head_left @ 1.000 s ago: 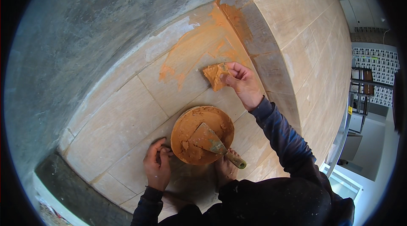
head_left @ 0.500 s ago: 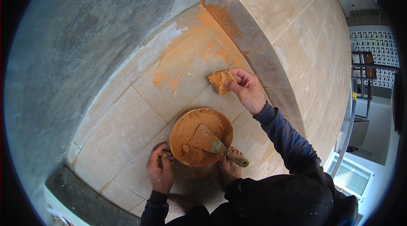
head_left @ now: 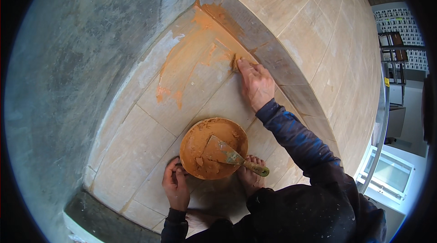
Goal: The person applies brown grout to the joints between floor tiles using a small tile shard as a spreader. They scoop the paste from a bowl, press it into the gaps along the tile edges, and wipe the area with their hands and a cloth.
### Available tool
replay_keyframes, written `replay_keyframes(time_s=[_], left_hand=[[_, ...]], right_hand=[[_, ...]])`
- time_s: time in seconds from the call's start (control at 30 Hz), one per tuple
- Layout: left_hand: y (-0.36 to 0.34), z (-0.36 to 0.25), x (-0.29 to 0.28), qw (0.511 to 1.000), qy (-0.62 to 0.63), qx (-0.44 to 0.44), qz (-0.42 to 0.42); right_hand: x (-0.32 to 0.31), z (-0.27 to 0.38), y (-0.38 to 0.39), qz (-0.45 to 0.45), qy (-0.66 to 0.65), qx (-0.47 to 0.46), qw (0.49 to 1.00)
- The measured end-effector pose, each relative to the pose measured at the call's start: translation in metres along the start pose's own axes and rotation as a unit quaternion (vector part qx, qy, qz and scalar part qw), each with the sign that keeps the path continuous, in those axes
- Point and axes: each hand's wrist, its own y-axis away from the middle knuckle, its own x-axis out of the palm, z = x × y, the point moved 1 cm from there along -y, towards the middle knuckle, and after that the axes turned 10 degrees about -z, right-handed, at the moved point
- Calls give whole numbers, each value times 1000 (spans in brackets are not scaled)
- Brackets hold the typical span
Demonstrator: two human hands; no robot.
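My right hand [head_left: 256, 83] presses a small orange-stained sponge [head_left: 236, 61] flat against the beige floor tile [head_left: 200, 79], close to the dark skirting strip [head_left: 255, 33]. Orange grout paste [head_left: 182, 67] is smeared over that tile and along its joints. My left hand [head_left: 175, 184] grips the near rim of a round bowl [head_left: 213, 148] full of the same orange paste. A putty knife [head_left: 227, 152] with a green-yellow handle lies in the bowl, its handle sticking out to the right. My bare foot [head_left: 250, 177] sits just below the bowl.
A rough grey concrete wall [head_left: 77, 61] rises to the left. Beige tiles [head_left: 327, 29] continue beyond the dark strip on the right. A dark step edge [head_left: 100, 220] lies at the lower left. A metal railing [head_left: 380, 120] and a window [head_left: 387, 174] stand at the far right.
My right hand has moved up and away along the tile with the sponge, from the middle of the smear toward the dark strip. The left hand stays by the bowl.
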Motion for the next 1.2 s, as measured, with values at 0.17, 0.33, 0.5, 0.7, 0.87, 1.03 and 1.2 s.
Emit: replay_keyframes(time_s=[0.17,0.33,0.5,0.7,0.87,1.03,1.2], left_hand=[[2,-14,4,1000,24,4,3],[1,-11,5,993,-48,110,11],[6,-19,9,986,-114,117,25],[14,-14,-9,965,-180,189,-15],[36,10,-44,977,-175,123,-22],[55,27,-61,985,-157,58,-51],[70,31,-58,991,-117,28,-62]], right_hand=[[-22,56,21,19,-168,-28,985],[-35,27,-6,116,-227,91,963],[-8,-3,-19,-18,-27,-12,999],[-7,62,12,65,-45,-104,991],[-31,109,20,180,-215,-66,958],[-39,32,-11,70,-258,110,957],[-21,-6,-1,33,-5,28,999]])
